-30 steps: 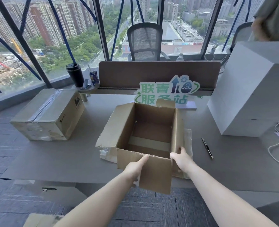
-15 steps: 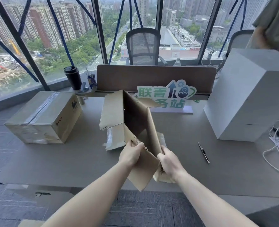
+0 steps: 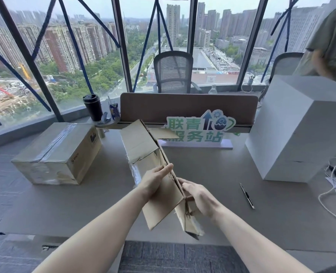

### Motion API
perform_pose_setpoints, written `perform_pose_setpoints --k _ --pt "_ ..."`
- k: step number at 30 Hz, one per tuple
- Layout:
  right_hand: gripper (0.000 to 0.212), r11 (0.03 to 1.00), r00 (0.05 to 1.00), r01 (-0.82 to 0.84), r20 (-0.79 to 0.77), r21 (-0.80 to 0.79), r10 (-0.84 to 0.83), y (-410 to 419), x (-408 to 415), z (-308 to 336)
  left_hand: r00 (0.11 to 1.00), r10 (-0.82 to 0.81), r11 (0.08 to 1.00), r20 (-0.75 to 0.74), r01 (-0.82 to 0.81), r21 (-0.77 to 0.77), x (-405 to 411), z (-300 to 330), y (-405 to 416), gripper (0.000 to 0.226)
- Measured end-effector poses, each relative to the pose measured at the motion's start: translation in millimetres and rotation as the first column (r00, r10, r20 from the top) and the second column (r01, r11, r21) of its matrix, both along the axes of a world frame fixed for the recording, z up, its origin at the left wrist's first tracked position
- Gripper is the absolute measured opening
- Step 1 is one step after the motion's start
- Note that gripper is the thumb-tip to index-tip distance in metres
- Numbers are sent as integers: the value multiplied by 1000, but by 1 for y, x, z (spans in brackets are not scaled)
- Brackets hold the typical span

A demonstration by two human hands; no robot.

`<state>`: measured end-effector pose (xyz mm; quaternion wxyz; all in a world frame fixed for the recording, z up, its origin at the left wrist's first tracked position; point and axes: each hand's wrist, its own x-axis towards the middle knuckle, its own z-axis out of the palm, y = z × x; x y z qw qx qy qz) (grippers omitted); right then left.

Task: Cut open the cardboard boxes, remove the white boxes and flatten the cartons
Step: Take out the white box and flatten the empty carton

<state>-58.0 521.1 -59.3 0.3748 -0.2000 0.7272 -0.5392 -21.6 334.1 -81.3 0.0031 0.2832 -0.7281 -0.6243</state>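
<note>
Fingers [image 3: 164,170] straight, I'm pressing left hand [image 3: 154,183] flat on carton [image 3: 143,146], frame centre; right hand [image 3: 200,198] gripping its edge. Light, stiff board: squeezing near creases.

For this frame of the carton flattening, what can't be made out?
Head view, the only one:
- Contents of the taped brown cardboard box: sealed.
- Small print on that box's end: too small.
- Fingertips of the right hand: behind the collapsed brown carton, which the left hand presses.
- Person at top right: cut by the frame edge.
- Large white box: closed.
</note>
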Motion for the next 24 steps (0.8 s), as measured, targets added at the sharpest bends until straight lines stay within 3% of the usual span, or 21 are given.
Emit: perform_pose_setpoints --k 4,9,12,15,16,18,20,22,24 --pt "38 998 992 61 106 7 -61 2 -5 -18 998 23 994 53 -18 -105 4 1 -1 95" --pt "26 983 948 178 260 43 -183 -5 -15 -44 993 67 994 100 -57 -96 11 -3 -5 96" --pt "44 955 893 282 336 97 -298 -5 -18 -53 991 83 996 101 -80 -38 12 -9 -11 88" --pt "61 923 836 362 391 133 -384 -2 -25 -56 984 35 995 176 -51 84 16 -5 -20 56" --pt "60 906 811 398 407 144 -421 0 -28 -57 976 4 987 216 -39 158 18 -2 -24 46" --pt "35 896 785 418 438 149 -439 4 -34 -55 937 -77 966 339 -13 257 24 2 -31 37" --pt "11 906 800 404 431 128 -418 9 -38 -51 908 -70 962 414 -48 268 28 -4 -41 53" --pt "11 900 816 427 394 82 -423 12 -41 -46 883 -17 964 469 -110 241 31 -15 -48 69" --pt "11 885 812 463 380 40 -442 12 -43 -41 874 28 967 485 -146 209 35 -18 -48 51"
